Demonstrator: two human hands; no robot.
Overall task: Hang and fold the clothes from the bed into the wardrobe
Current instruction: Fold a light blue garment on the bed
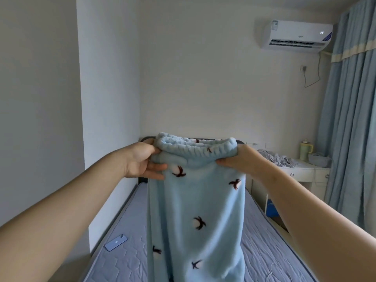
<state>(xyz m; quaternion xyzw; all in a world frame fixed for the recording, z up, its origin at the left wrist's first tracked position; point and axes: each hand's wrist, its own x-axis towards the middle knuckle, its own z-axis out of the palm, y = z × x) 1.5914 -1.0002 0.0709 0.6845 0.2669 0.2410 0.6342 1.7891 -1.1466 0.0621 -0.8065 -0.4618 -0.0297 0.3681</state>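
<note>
Gripping blue fleece trousers by the waistband, left hand and right hand curled round its two ends. Hanging below the fingers over the bed; phone down-left of them, basket beyond the right ones, contents unclear.

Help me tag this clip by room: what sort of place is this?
Most likely a bedroom: a bed with a quilted top, long curtains beside a small dresser, and a mounted air conditioner.
</note>
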